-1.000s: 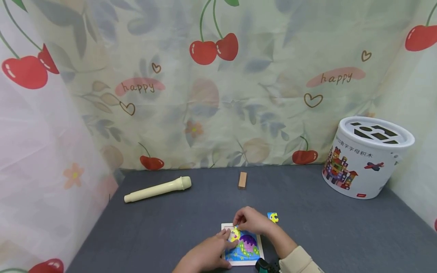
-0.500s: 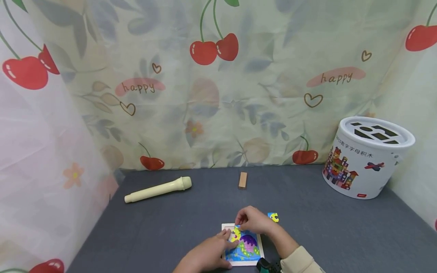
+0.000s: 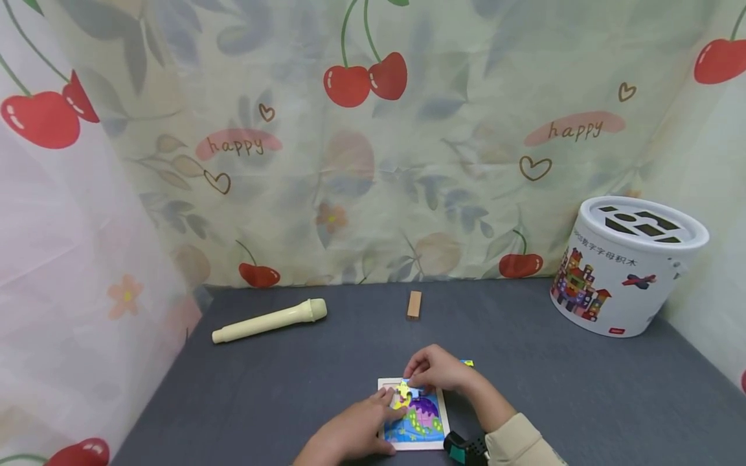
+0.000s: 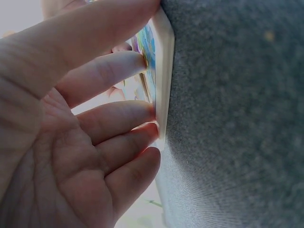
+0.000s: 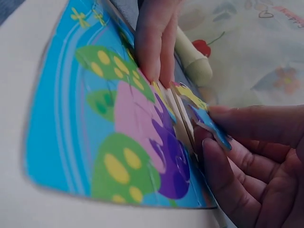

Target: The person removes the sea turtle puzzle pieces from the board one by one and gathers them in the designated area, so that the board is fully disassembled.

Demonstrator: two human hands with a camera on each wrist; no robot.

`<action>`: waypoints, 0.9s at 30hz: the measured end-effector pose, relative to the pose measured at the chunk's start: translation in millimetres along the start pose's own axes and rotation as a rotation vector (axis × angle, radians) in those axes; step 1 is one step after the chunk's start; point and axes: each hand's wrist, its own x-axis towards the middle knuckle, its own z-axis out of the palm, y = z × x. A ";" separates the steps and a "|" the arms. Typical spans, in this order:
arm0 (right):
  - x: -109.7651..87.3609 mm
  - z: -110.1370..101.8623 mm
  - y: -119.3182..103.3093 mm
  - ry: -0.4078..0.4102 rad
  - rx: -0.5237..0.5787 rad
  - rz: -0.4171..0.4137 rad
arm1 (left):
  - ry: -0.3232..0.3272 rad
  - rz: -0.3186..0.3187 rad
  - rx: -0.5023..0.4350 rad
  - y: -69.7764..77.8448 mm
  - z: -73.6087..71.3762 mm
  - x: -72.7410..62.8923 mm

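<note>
A jigsaw puzzle (image 3: pixel 416 437) with a blue, green and purple picture lies in a pale tray at the table's front. My left hand (image 3: pixel 357 424) rests over its left side, fingertips on the surface and thumb at the front rim. Thumb and fingers of my right hand (image 3: pixel 441 372) pinch a yellow-and-blue puzzle piece (image 5: pixel 202 116) at the tray's upper part. That piece stands tilted above the puzzle in the right wrist view. In the left wrist view, fingertips (image 4: pixel 147 111) touch the tray edge. Behind the right hand, another puzzle piece (image 3: pixel 468 363) is mostly hidden.
Further back lie a cream toy microphone (image 3: pixel 271 323) and a small wooden block (image 3: pixel 414 305). A white bucket (image 3: pixel 618 285) with shaped holes in its lid stands at the right. Cherry-patterned cloth (image 3: pixel 373 194) hangs behind the dark table.
My right hand has shifted slightly right and raised the pinched puzzle piece into a tilt. It now covers most of the loose piece. My left hand stays in place.
</note>
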 end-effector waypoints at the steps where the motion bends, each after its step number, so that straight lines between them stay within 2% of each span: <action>1: -0.2 -1.1 0.1 -0.005 0.006 0.004 | 0.001 -0.002 -0.004 0.0 -0.1 -0.2; 11: -7.3 -18.4 1.8 -0.010 0.061 0.017 | -0.011 -0.018 -0.017 0.5 -0.5 1.1; 18: -17.3 -39.9 11.1 0.036 0.049 0.018 | -0.013 -0.024 -0.019 1.1 0.2 1.3; 27: -31.6 -63.9 23.7 0.121 0.023 0.062 | -0.021 -0.043 -0.031 1.1 0.3 2.5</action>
